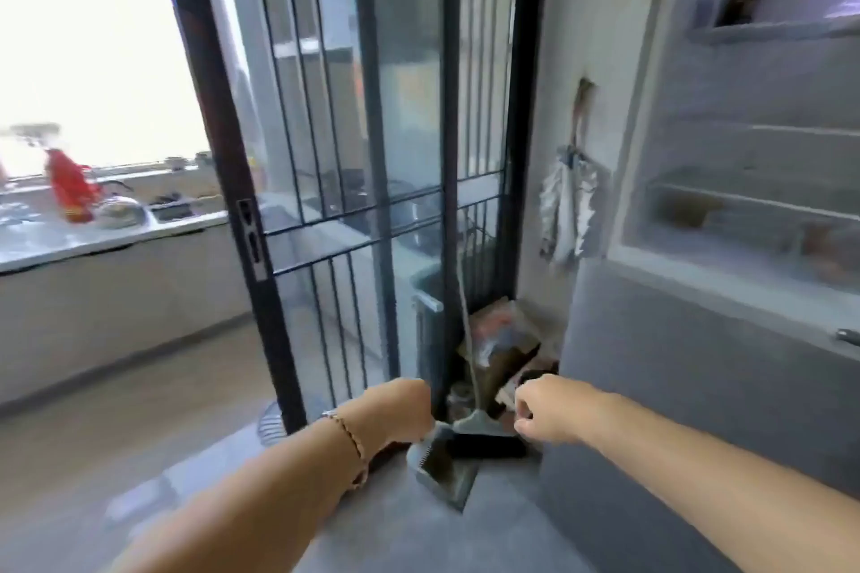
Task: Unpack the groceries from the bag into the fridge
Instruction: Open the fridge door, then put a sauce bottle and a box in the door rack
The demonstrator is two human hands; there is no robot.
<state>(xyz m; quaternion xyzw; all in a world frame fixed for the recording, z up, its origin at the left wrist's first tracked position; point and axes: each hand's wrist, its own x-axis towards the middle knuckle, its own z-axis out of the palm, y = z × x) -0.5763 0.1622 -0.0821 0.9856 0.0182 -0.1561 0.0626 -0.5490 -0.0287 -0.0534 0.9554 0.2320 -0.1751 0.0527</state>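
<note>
Fridge (726, 88) open, grey body, pale shelves (786, 131), blurred items (688, 209) inside

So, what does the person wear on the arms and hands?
Both forearms are bare, no sleeves in view. The left hand and right hand have no gloves. The left wrist carries a thin reddish-brown beaded bracelet beside a silvery band.
</note>
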